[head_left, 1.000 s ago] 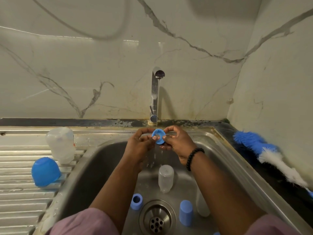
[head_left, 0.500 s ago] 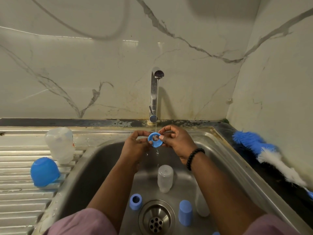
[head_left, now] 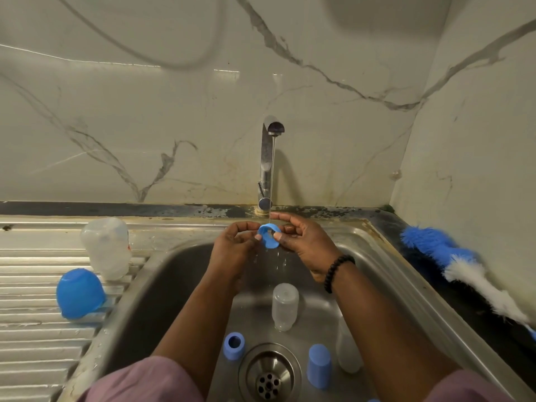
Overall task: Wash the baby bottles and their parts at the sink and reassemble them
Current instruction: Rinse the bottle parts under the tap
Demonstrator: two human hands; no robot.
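I hold a blue bottle ring [head_left: 269, 235] under the thin water stream from the tap [head_left: 268, 163]. My left hand [head_left: 233, 248] pinches its left edge and my right hand [head_left: 303, 242] pinches its right edge, above the steel sink [head_left: 162, 285]. On the sink floor a clear bottle [head_left: 284, 306] stands upside down, with a second clear bottle [head_left: 348, 352] partly behind my right arm. A blue ring [head_left: 233, 345] and a blue cap [head_left: 319, 365] flank the drain [head_left: 269, 372].
On the ribbed drainboard [head_left: 34, 329] at the left stand an upturned clear bottle [head_left: 106, 246] and a blue dome cap [head_left: 79, 293]. A blue and white bottle brush [head_left: 461, 265] lies on the dark counter at the right, against the marble wall.
The ring has turned in my fingers under the stream, from face-on to tilted with its side wall showing. Both hands stay in about the same place.
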